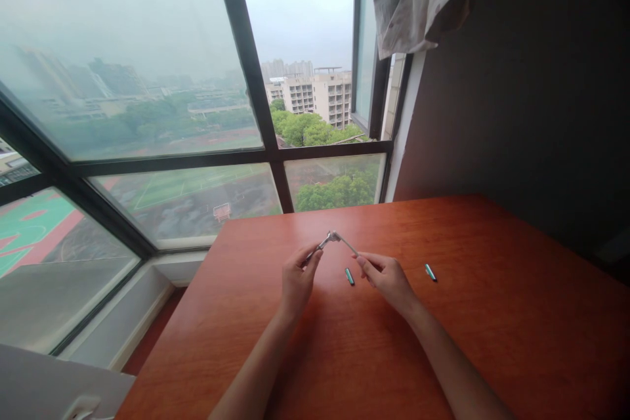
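My left hand (298, 275) is closed around a slim dark and silvery razor handle (321, 245), tilted up to the right. In my right hand (386, 277), pinched between the fingers, is a thin pale rod (347, 245) that slants up to the left. The rod's tip meets the razor handle's silvery head at the top; whether the two are joined is too small to tell. Below them on the table lies a razor cartridge (349, 276) with a green strip, close to my right fingers. A second, similar razor cartridge (430, 272) lies farther right.
The reddish-brown wooden table (236, 341) reaches to the windows. Dark window frames (280, 177) stand behind it, with one open window pane (364, 39). A cloth (418, 0) hangs at the upper right beside a dark wall (506, 92). A pale ledge (132, 315) runs along the left.
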The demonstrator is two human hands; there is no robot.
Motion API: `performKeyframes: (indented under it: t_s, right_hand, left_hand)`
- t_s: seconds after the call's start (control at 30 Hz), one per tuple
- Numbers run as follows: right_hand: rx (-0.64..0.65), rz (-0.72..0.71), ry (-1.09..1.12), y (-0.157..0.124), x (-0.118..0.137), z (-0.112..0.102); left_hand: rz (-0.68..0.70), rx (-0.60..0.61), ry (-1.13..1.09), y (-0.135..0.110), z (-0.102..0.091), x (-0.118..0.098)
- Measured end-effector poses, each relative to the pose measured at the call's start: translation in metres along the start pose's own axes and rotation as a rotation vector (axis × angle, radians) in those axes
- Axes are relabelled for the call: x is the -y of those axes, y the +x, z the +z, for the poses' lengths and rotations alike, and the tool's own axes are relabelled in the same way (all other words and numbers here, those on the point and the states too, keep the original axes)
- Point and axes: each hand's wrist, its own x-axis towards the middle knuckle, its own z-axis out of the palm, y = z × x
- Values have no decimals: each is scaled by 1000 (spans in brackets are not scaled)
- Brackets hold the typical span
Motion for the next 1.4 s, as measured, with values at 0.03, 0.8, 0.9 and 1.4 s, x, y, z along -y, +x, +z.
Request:
performKeyframes:
  t_s: [0.03,0.8,0.9,1.4]
  right_hand:
    - [4,0,-3,0,0,0]
    - [10,-16,-85,1,0,-1]
    - [29,18,0,1,1,0]
    - [149,196,404,-1,14,4]
  left_hand:
    - [-5,-11,1,0,0,1]
    - [18,-15,33,1,-1,5]
    - [-4,-24,17,2,-2,6]
    - [99,54,25,0,2,-5]
